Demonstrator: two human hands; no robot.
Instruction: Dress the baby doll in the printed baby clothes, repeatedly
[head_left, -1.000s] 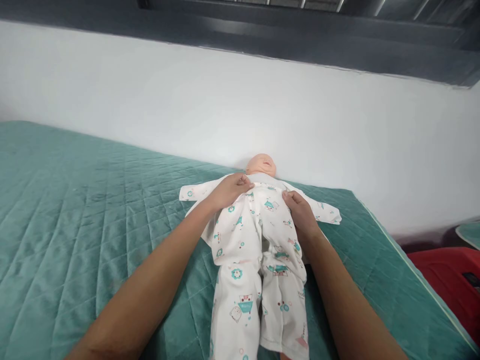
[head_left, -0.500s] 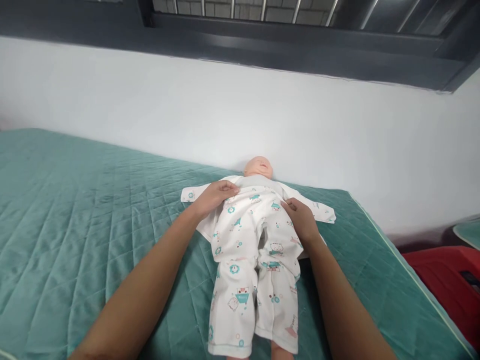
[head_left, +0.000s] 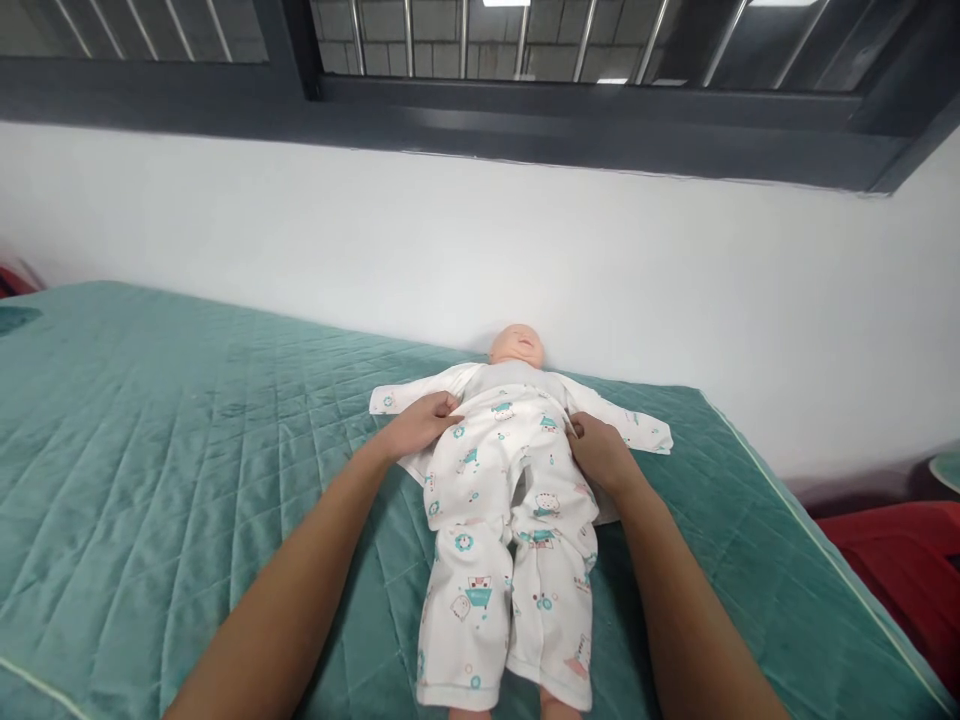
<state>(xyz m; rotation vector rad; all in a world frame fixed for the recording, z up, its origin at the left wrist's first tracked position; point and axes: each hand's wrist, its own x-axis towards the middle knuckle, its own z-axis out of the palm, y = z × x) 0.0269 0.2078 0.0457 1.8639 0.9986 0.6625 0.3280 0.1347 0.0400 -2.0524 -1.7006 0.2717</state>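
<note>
In the head view, held a pair of white printed trousers (head_left: pixel 469 595) by opposite sides of the waist, on a doll (head_left: pixel 516 346) lying on its back on a quilted green cover (head_left: pixel 247 470). Had the fingers of the left hand (head_left: pixel 420 422) narrowed on the edge of the waist, with thumb and forefinger seemingly nipping the fabric. Had the fingers of the right hand (head_left: pixel 601 450) curled tight at the opposite side, partly out of sight but apparently gripping the same trousers. Gripped both sides together, presumably to share the pull and avoid skewing the cloth. Showed the trousers mid-frame, reaching from the doll's belly to its lower legs, with bare legs peeking out below both cuffs. Pointed the doll's head toward the white wall (head_left: pixel 315 230) and its feet toward the camera, likely for equal reach to either side. Spread the sleeves of a matching shirt (head_left: pixel 619 424) wide, seemingly clear of the hands, with loose shirt cloth fanning out beside the trousers. Could not identify the pale grey patch at the chest as cloth or body. Also took in a red object (head_left: pixel 900 560) at far right, too cropped to name, and a dark window frame (head_left: pixel 525 125) above.
</note>
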